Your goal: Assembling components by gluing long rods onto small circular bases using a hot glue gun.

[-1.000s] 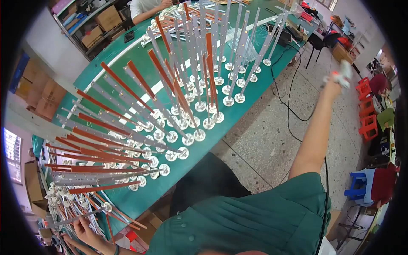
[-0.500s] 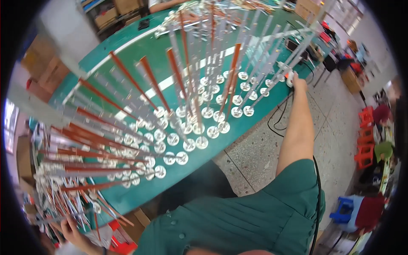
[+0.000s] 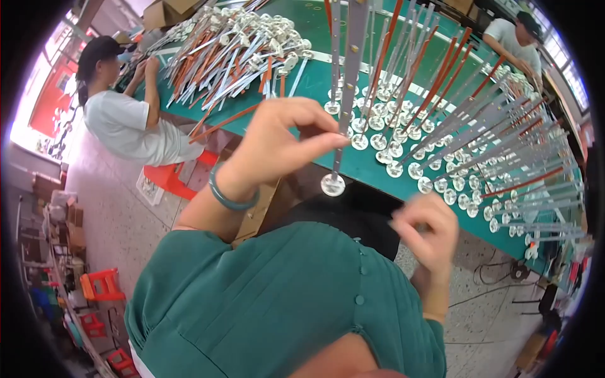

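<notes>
**Left hand takes up a rod at the table edge**

Raised earlier, the right hand (image 3: 425, 230) has dropped near the green shirt, blurred; its grip cannot be told. Left hand (image 3: 277, 142) now pinches 1 grey metal rod with a round white disc foot (image 3: 343, 94) between thumb and fingertips, upright, at the green table (image 3: 315, 85) edge.

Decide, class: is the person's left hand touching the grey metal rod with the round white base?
Touching. The head view shows the left hand pinching the grey rod between fingertips and thumb, just above its round white base.
</notes>
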Action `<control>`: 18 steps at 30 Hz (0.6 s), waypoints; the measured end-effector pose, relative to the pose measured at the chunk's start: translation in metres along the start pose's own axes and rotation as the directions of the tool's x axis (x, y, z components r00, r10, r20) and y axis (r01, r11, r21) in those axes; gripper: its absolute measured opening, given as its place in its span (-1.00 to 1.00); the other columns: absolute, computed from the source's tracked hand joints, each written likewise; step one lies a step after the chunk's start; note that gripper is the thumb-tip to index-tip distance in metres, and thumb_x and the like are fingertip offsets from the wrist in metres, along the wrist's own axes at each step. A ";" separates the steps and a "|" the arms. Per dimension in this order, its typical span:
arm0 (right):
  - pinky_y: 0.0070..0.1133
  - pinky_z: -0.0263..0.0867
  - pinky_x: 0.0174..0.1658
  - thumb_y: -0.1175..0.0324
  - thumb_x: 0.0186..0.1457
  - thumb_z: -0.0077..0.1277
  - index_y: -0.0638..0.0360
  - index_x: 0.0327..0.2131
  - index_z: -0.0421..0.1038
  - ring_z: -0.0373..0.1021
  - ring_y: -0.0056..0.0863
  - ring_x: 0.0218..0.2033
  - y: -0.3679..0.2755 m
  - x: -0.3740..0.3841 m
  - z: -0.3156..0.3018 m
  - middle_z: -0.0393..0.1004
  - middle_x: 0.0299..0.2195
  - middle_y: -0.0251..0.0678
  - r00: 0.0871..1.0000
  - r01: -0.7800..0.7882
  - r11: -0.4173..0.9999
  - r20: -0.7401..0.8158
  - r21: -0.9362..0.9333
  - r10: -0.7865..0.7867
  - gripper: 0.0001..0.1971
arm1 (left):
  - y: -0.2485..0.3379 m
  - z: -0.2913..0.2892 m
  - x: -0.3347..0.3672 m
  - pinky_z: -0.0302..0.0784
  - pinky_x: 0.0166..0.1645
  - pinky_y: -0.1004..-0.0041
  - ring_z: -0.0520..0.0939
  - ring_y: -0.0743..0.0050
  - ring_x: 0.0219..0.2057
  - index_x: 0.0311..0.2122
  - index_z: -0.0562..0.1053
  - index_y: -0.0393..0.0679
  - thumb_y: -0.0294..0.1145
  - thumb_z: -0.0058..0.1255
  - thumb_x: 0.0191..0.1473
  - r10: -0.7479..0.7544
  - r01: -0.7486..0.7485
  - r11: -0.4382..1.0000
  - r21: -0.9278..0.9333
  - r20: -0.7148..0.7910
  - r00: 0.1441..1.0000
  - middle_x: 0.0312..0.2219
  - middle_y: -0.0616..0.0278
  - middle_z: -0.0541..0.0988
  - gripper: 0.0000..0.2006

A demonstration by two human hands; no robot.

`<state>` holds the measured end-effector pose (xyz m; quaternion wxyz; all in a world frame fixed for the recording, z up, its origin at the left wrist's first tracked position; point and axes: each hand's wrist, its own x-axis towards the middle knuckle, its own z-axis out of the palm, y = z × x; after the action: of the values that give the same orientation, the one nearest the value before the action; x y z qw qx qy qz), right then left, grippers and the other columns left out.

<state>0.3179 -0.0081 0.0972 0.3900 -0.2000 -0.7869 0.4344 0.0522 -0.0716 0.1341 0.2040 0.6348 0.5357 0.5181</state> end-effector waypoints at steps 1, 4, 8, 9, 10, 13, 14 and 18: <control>-0.67 0.10 -0.53 0.48 -0.25 0.27 0.22 -0.49 0.45 0.21 -0.61 -0.59 -0.004 0.020 0.020 0.38 -0.56 -0.39 0.999 0.029 0.993 0.029 -0.117 -0.026 -0.80 | 0.000 0.003 -0.003 0.37 -0.47 0.64 0.52 0.66 -0.54 -0.49 0.52 -0.31 -0.58 0.21 -0.12 0.006 -0.006 1.000 0.007 -0.017 1.000 -0.52 0.21 0.58 -0.92; -0.63 0.17 -0.55 0.39 -0.22 0.31 0.16 -0.41 0.45 0.26 -0.56 -0.59 0.004 0.054 0.068 0.39 -0.53 -0.39 0.986 0.128 0.943 -0.066 -0.308 -0.155 -0.74 | 0.001 0.011 -0.007 0.35 -0.48 0.63 0.49 0.67 -0.57 -0.50 0.52 -0.28 -0.55 0.22 -0.12 0.044 -0.043 0.999 0.019 -0.027 0.999 -0.58 0.28 0.53 -0.92; -0.55 0.25 -0.53 0.40 -0.21 0.28 0.15 -0.48 0.41 0.36 -0.44 -0.56 0.013 0.064 0.098 0.43 -0.52 -0.37 0.948 0.149 0.813 -0.153 -0.563 -0.279 -0.78 | -0.021 0.007 -0.014 0.37 -0.48 0.61 0.49 0.65 -0.58 -0.50 0.53 -0.27 -0.53 0.23 -0.11 0.036 -0.040 0.999 -0.027 -0.138 0.990 -0.58 0.27 0.53 -0.92; -0.55 0.25 -0.53 0.41 -0.18 0.25 0.14 -0.47 0.42 0.36 -0.44 -0.56 0.015 0.065 0.101 0.42 -0.53 -0.36 0.934 0.185 0.774 -0.137 -0.605 -0.331 -0.81 | -0.026 0.005 -0.014 0.38 -0.48 0.61 0.50 0.64 -0.58 -0.49 0.54 -0.27 -0.52 0.24 -0.11 0.043 -0.046 0.999 -0.014 -0.149 0.988 -0.58 0.26 0.54 -0.91; -0.55 0.25 -0.53 0.43 -0.16 0.23 0.14 -0.47 0.42 0.37 -0.44 -0.56 0.017 0.066 0.103 0.42 -0.53 -0.36 0.920 0.217 0.738 -0.119 -0.638 -0.374 -0.83 | -0.030 0.004 -0.014 0.39 -0.48 0.61 0.50 0.63 -0.58 -0.49 0.54 -0.27 -0.51 0.25 -0.12 0.042 -0.042 0.999 0.003 -0.157 0.987 -0.58 0.26 0.54 -0.90; -0.55 0.25 -0.53 0.46 -0.12 0.18 0.16 -0.45 0.44 0.38 -0.44 -0.56 0.021 0.070 0.106 0.42 -0.53 -0.34 0.941 0.174 0.749 -0.114 -0.640 -0.317 -0.88 | -0.038 -0.002 -0.009 0.42 -0.48 0.58 0.52 0.58 -0.58 -0.49 0.55 -0.27 -0.48 0.28 -0.14 0.040 -0.034 0.997 0.063 -0.096 0.995 -0.58 0.24 0.55 -0.87; -0.55 0.25 -0.53 0.46 -0.12 0.18 0.16 -0.45 0.44 0.38 -0.44 -0.56 0.023 0.071 0.106 0.42 -0.53 -0.34 0.943 0.171 0.747 -0.113 -0.642 -0.313 -0.88 | -0.041 -0.005 -0.007 0.42 -0.48 0.58 0.52 0.58 -0.58 -0.49 0.55 -0.27 -0.48 0.28 -0.14 0.037 -0.032 0.998 0.058 -0.095 0.995 -0.58 0.24 0.55 -0.87; -0.56 0.25 -0.51 0.47 -0.05 0.14 0.22 -0.42 0.47 0.37 -0.45 -0.54 0.034 0.072 0.105 0.41 -0.52 -0.29 0.987 0.094 0.886 -0.076 -0.454 -0.144 -0.91 | -0.050 -0.017 0.004 0.42 -0.49 0.55 0.54 0.51 -0.59 -0.48 0.56 -0.24 -0.47 0.28 -0.15 0.132 -0.139 0.978 0.155 0.057 0.990 -0.59 0.23 0.55 -0.88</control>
<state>0.1899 0.0023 0.0668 0.4010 -0.2591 -0.8545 0.2049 0.0140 -0.0563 0.1016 0.1294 0.6960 0.5258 0.4717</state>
